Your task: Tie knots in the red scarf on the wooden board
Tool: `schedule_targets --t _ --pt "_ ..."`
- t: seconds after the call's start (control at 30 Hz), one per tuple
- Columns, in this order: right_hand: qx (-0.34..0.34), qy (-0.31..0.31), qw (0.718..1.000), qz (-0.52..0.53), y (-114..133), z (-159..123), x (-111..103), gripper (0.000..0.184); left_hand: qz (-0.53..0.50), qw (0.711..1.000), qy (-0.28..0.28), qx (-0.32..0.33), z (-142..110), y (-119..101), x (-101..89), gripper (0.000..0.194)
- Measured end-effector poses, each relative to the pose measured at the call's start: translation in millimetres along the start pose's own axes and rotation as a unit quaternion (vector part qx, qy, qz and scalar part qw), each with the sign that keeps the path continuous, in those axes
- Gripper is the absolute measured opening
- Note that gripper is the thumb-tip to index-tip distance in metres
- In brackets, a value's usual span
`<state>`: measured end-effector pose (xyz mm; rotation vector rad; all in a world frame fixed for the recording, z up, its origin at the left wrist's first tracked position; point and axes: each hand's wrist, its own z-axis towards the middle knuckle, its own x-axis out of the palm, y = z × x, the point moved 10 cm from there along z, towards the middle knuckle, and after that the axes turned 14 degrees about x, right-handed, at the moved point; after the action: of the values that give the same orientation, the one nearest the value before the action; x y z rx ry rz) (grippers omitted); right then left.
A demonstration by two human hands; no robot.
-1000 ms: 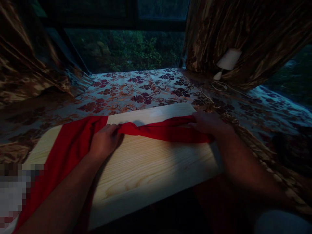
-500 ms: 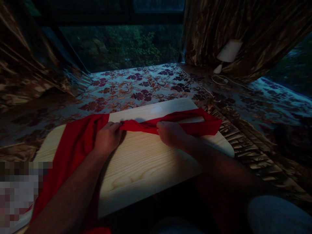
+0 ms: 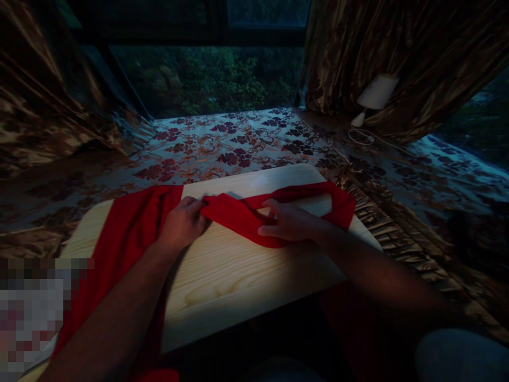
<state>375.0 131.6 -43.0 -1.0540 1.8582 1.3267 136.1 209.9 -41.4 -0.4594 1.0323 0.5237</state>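
A red cloth lies over the left part of a pale wooden tabletop and hangs toward me. From it a long folded red strip runs to the right and loops back at the table's right end. My left hand pinches the strip close to where it meets the wider cloth. Over the strip's middle, my right hand has its thumb and forefinger spread apart. Its fingers rest at or just above the slack fabric; whether they touch it is hard to tell.
Beyond the table lies a flower-patterned cover below a dark window. A small white lamp with a loose cord stands at the back right. Heavy brown curtains hang on both sides.
My right hand has gone from gripping the strip to fingers apart, slightly farther right. The strip's front layer now sags toward me, widening the gap. My left hand keeps its pinch.
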Motion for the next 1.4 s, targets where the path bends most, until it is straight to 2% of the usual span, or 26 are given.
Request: schedule_targets --t 0.1,0.17,0.27,0.37,0.47,0.57,0.67,0.73,0.83,0.9,0.97,1.03,1.1,1.2,1.3,1.4 --pt "-0.039 -0.039 0.998 -0.017 10.4 -9.0 6.8 0.044 -0.036 0.999 -0.023 -0.003 -0.2 0.5 -3.0 0.035" --pt "-0.061 -0.043 0.997 0.003 16.6 -13.6 9.8 0.04 -0.076 0.996 -0.043 -0.011 -0.1 1.8 -5.1 0.035" --pt "-0.119 0.037 0.991 0.047 29.0 -23.9 19.4 0.045 -0.177 0.981 -0.07 -0.039 0.3 6.7 -5.4 0.032" --pt "-0.159 0.165 0.965 0.129 37.2 -41.0 25.1 0.051 -0.338 0.934 -0.07 -0.094 -2.5 14.3 5.1 0.033" --pt "-0.157 0.267 0.917 0.25 37.9 -56.4 21.6 0.062 -0.488 0.859 -0.027 -0.153 -11.3 15.5 22.7 0.04" --pt "-0.179 0.35 0.863 0.318 40.5 -72.8 18.9 0.07 -0.587 0.791 0.022 -0.17 -20.7 6.9 29.5 0.048" --pt "-0.221 0.409 0.819 0.336 44.4 -89.5 16.7 0.062 -0.624 0.754 0.102 -0.18 -29.7 -5.9 30.5 0.049" --pt "-0.24 0.411 0.815 0.331 44.5 -95.5 13.4 0.051 -0.622 0.746 0.181 -0.156 -33.0 -20.1 28.7 0.05" --pt "-0.241 0.383 0.831 0.323 41.5 -96.0 6.4 0.042 -0.599 0.743 0.285 -0.096 -34.4 -40.7 23.3 0.051" --pt "-0.23 0.352 0.848 0.322 38.1 -91.1 -1.5 0.041 -0.59 0.742 0.312 -0.064 -32.7 -48.5 18.8 0.051" --pt "-0.219 0.306 0.872 0.312 34.0 -82.7 -13.5 0.04 -0.593 0.741 0.311 -0.054 -31.6 -49.8 15.5 0.051" --pt "-0.206 0.242 0.904 0.286 29.0 -72.1 -27.8 0.038 -0.592 0.747 0.294 -0.075 -32.6 -42.4 15.0 0.05" --pt "-0.185 0.188 0.938 0.226 22.8 -62.0 -35.7 0.033 -0.577 0.768 0.255 -0.116 -33.2 -27.1 14.5 0.05" --pt "-0.142 0.155 0.969 0.131 9.7 -47.5 -28.2 0.031 -0.534 0.814 0.176 -0.142 -27.0 -7.7 6.6 0.054" --pt "-0.061 0.12 0.985 0.111 -13.8 -26.1 -14.1 0.035 -0.503 0.853 0.114 -0.079 -10.3 -12.9 -7.6 0.063" --pt "-0.018 0.029 0.997 0.067 -28.4 -8.1 -12.1 0.048 -0.468 0.88 0.069 -0.031 3.0 -24.8 -19.1 0.071"
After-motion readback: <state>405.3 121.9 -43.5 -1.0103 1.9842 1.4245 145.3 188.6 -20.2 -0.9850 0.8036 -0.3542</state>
